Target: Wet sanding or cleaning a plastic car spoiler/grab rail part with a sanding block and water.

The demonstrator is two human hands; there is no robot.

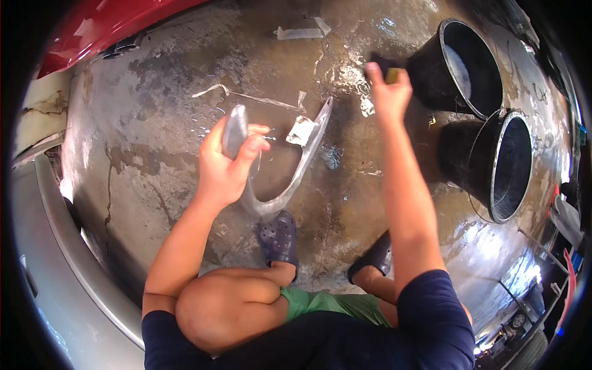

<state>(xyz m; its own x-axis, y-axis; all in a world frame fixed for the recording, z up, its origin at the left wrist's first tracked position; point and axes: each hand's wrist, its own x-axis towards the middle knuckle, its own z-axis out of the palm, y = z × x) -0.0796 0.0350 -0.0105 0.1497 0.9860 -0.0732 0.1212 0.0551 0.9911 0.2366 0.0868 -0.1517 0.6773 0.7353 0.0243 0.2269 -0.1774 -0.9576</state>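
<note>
A curved, U-shaped silver-grey trim piece (285,196) is held up over the wet floor. My left hand (225,166) is closed round one raised end of it, thumb on the inner side. The piece bends down near my left shoe, and its other end rises away to the right. A crumpled white scrap (300,131) shows beside that far arm; whether it touches the piece I cannot tell. My right hand (391,92) is stretched forward, closed on a small black-and-yellow pad (392,75), partly blurred, just left of the rear black bucket (428,68).
A second black bucket (472,154) stands tilted in view in front of the first, which has whitish liquid or foam inside. Strips of crumpled tape (262,98) lie on the wet concrete (154,135). A red car panel (105,28) and a silver car panel (68,271) border the left.
</note>
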